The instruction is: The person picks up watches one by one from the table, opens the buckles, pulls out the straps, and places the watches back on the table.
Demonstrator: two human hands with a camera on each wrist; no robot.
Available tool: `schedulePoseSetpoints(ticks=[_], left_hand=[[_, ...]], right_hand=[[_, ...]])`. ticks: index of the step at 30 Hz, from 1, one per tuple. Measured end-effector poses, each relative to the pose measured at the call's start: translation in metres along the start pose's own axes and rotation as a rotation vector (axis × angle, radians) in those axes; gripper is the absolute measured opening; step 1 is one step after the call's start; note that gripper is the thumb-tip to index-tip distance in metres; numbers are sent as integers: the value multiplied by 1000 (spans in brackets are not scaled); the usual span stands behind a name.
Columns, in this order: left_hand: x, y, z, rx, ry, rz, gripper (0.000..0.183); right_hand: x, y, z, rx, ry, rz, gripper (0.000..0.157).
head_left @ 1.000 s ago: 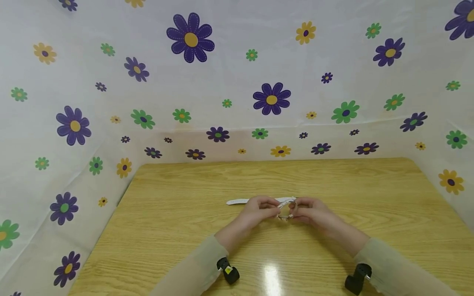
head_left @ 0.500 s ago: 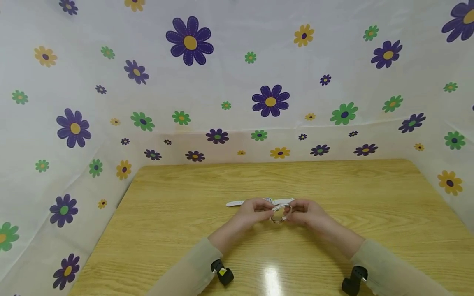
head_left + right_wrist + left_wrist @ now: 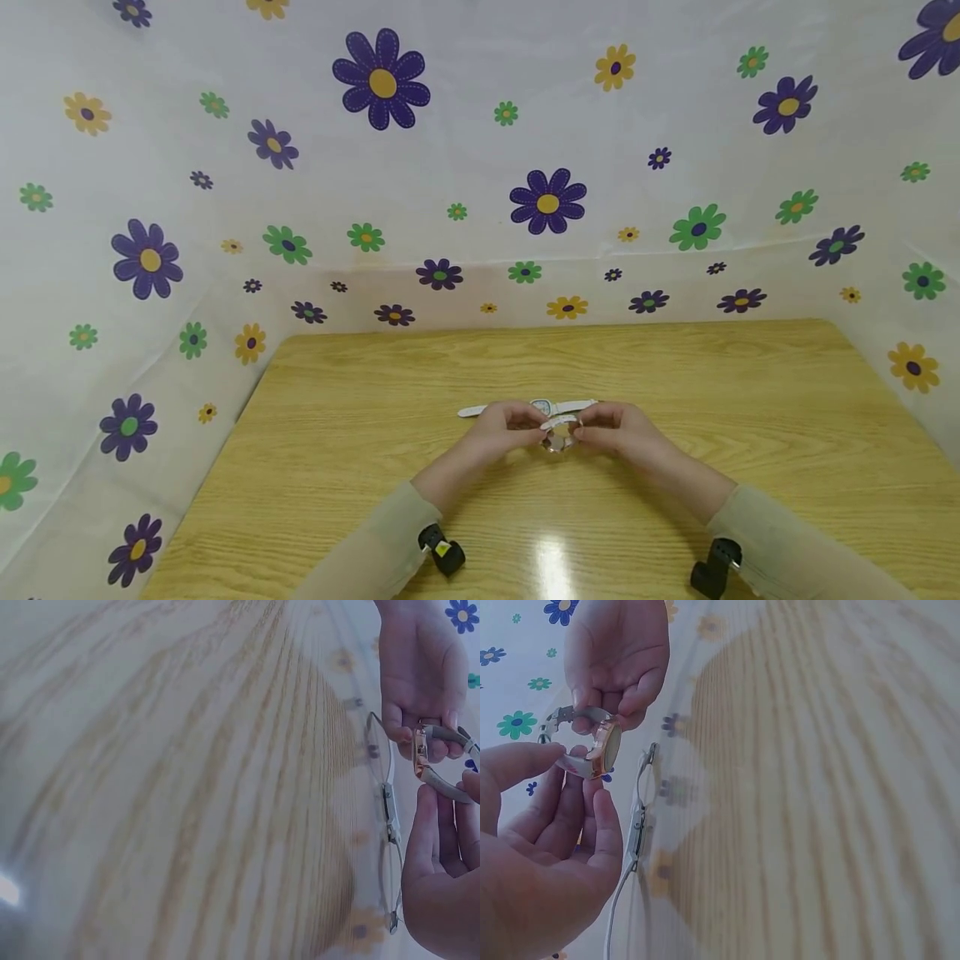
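A wristwatch (image 3: 558,422) with a pale strap bent into a loop is held up between both hands. Its rose-gold case (image 3: 602,748) shows from the side in both wrist views. My left hand (image 3: 498,432) pinches the strap on one side of the loop, thumb and fingers against it. On the opposite side, my right hand (image 3: 621,430) pinches the other part of the strap. Behind the hands a second watch (image 3: 576,407), white-strapped, lies stretched out on the table; the left hand's fingers partly cover it in the head view.
The wooden table (image 3: 375,500) spreads around both hands, with a bright light reflection near its front. A white cloth (image 3: 450,150) printed with flowers hangs behind the table and at both sides. A black device (image 3: 442,550) is strapped on each sleeve.
Both hands have shifted left and slightly toward the person with the looped watch. More of the watch lying behind, including its face, now shows between the hands.
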State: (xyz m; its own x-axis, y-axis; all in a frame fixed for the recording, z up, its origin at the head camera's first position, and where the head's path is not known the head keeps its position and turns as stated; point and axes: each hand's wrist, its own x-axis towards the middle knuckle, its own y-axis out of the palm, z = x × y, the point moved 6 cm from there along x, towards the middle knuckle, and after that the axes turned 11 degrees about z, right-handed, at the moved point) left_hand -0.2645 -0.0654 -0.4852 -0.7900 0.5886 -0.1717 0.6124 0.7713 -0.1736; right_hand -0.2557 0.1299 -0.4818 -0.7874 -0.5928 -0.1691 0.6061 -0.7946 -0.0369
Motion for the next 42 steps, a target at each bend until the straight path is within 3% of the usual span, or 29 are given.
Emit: schedulePoseSetpoints(ticks=[7,15,28,42], left_hand=[[-3,-4,-3,32,30,21,22],[-7,-5,-4,27,9,12,22],[-8,-4,-1,67,48,32,21],[-12,-6,1,70,54,21,21]], right_hand=[[4,2,3,-127,-50,-34,25],[5,8,8,-243,-102,-62,22],[5,12,5,-225,-125,-29,27],[8,13,8,-259,-115,-92,17]])
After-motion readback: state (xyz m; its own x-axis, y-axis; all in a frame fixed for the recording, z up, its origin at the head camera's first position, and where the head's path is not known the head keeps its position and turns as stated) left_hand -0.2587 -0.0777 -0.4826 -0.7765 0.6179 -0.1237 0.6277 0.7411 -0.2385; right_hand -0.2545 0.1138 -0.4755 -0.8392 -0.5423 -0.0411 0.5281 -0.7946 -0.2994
